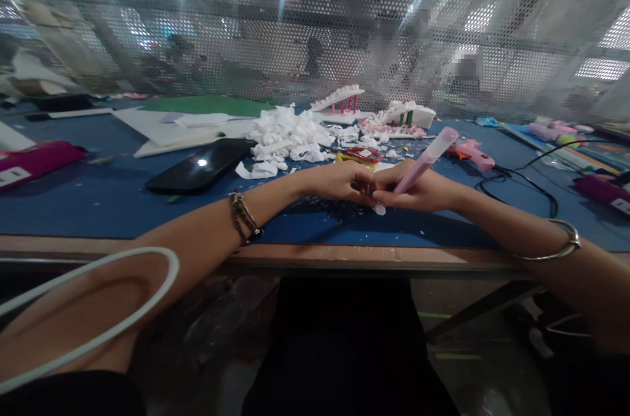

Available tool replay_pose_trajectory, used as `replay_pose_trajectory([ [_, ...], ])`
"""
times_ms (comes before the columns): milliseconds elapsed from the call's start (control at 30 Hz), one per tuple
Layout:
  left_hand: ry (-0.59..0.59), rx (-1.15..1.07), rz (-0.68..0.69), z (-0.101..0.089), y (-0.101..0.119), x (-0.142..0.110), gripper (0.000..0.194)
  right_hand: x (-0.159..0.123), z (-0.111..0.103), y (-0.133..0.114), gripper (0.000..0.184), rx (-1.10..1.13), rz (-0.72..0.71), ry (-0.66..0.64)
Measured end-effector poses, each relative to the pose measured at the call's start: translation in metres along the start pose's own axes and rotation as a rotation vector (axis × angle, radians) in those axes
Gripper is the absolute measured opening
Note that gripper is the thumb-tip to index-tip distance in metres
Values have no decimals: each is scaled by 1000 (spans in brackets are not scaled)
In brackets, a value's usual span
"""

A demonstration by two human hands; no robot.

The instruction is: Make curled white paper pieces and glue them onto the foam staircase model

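My left hand (342, 181) and my right hand (426, 191) meet low over the front of the blue table. A pink pen (421, 165) with a paler, see-through end slants up out of my right hand, whose fingers are closed around it. The fingers of my left hand are curled in a pinch against my right fingertips; what they grip is hidden. Just below the joined fingertips shows a small white scrap (378, 209). Behind my hands lie scissors (361, 155) with red and yellow handles, partly covered.
A heap of torn white paper (290, 134) and a black phone (201, 166) lie left of centre. Two small stair-like models, one on red posts (339, 104) and one on green posts (399, 119), stand behind. A pink glue gun (475, 155) trails a black cord (531, 183) rightward.
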State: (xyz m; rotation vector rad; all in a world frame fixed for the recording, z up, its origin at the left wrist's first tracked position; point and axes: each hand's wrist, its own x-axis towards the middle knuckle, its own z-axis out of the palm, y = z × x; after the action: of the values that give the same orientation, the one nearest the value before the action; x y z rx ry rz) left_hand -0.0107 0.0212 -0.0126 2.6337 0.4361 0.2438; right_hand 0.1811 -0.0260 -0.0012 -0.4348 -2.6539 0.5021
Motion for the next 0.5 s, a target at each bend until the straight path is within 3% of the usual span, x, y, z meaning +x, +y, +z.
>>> replay_pose_trajectory([
  [500, -24, -33, -4, -1, -3, 0, 23, 0, 2, 1, 25, 34, 16, -16],
])
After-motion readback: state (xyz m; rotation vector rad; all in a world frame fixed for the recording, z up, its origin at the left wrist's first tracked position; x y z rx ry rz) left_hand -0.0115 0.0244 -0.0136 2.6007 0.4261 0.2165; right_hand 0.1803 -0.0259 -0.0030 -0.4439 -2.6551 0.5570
